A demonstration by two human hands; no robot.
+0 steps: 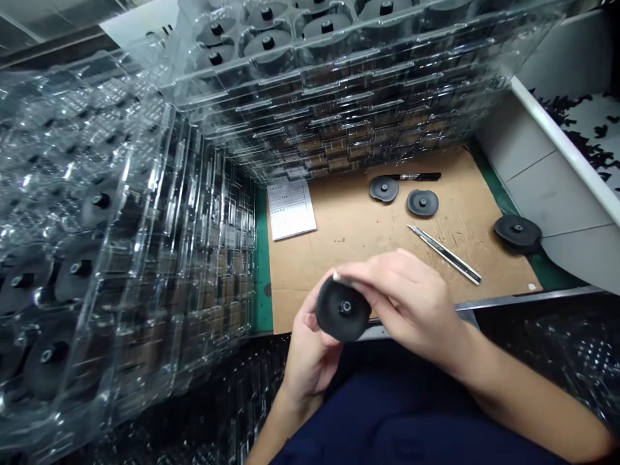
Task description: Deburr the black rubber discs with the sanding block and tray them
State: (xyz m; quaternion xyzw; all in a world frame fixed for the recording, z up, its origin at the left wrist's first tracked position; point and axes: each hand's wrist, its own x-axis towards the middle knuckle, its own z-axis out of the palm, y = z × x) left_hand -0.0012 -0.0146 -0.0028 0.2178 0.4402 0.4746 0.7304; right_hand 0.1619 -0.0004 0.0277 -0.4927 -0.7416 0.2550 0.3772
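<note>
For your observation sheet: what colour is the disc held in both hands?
The disc is black, seen best in the head view.

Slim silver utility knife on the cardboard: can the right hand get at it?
Probably yes: the silver knife lies uncovered just beyond the right hand, which pinches a black round disc.

Your fingers (372, 276) blur slightly; left of them, glare streaks the clear tray stacks (97, 226), bowed by edge distortion.
</note>
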